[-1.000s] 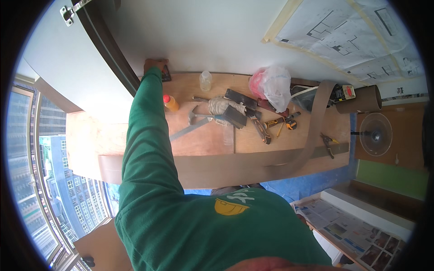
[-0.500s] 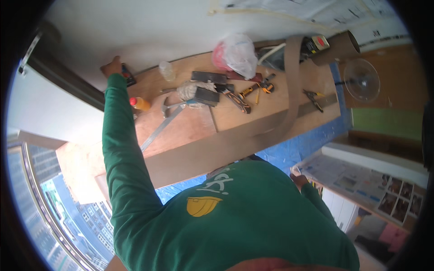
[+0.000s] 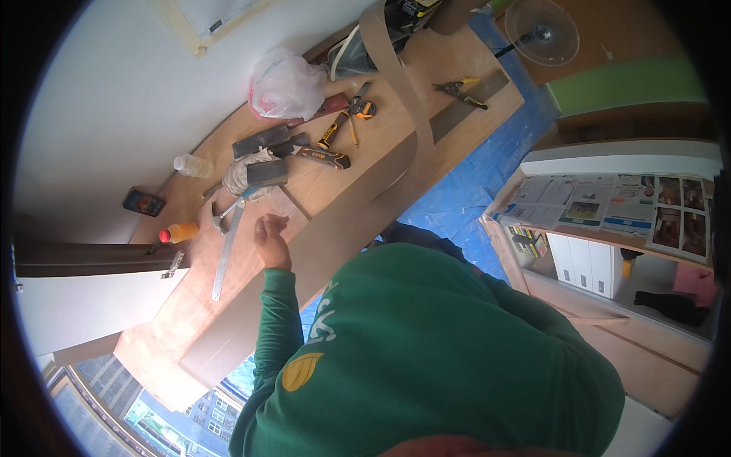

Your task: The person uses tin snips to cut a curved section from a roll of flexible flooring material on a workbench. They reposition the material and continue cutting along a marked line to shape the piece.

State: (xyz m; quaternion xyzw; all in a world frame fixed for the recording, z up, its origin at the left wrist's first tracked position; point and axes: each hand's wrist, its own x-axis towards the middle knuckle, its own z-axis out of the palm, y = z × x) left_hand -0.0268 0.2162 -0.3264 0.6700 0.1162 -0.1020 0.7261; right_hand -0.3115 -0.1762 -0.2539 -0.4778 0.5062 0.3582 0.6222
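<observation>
My left hand (image 3: 272,240) hovers over the near edge of the wooden bench, its fingers loosely bent and nothing seen in them. Close by lie a steel ruler (image 3: 226,255) and a claw hammer (image 3: 219,222). A phone (image 3: 143,202) leans on the wall at the bench's far left, with its screen lit. Between phone and hand stands a bottle of orange liquid (image 3: 183,231) with a red cap. My right hand is out of sight behind my green-sleeved body.
Farther along the bench are a work glove (image 3: 242,172), orange-black handled tools (image 3: 324,157), a tape measure (image 3: 366,110), a plastic bag (image 3: 285,85) and snips (image 3: 461,92). A long brown strip (image 3: 396,84) curls across it. Blue sheeting (image 3: 449,202) covers the floor.
My left hand has let go of the phone and drawn back toward me. My right hand has gone out of view. The whole view has turned, shifting the bench leftward.
</observation>
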